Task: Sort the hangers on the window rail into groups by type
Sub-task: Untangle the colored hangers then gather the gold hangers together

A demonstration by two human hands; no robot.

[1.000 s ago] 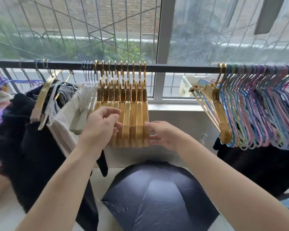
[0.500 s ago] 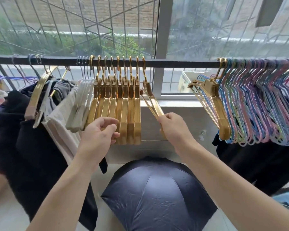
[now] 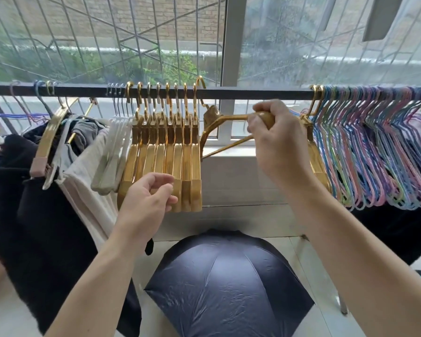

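Note:
A dark rail [image 3: 253,94] runs across the window. Several gold hangers [image 3: 165,147] hang bunched at its middle, with white hangers [image 3: 114,152] to their left. My left hand [image 3: 146,203] rests against the lower ends of the gold bunch, fingers curled. My right hand [image 3: 277,144] grips the arm of one gold hanger [image 3: 219,122], swung up and tilted sideways, its hook at the rail. Two more gold hangers [image 3: 314,132] hang beside a dense row of thin pastel hangers [image 3: 374,147] on the right.
Dark and pale garments [image 3: 46,190] hang on hangers at the left of the rail. An open dark umbrella [image 3: 226,283] sits on the floor below my arms. Dark cloth [image 3: 399,229] hangs under the pastel hangers. Window bars stand behind the rail.
My right hand has pulled one gold hanger off the right end of the bunch and lifted it up and rightward, tilting it. My left hand stays at the bunch.

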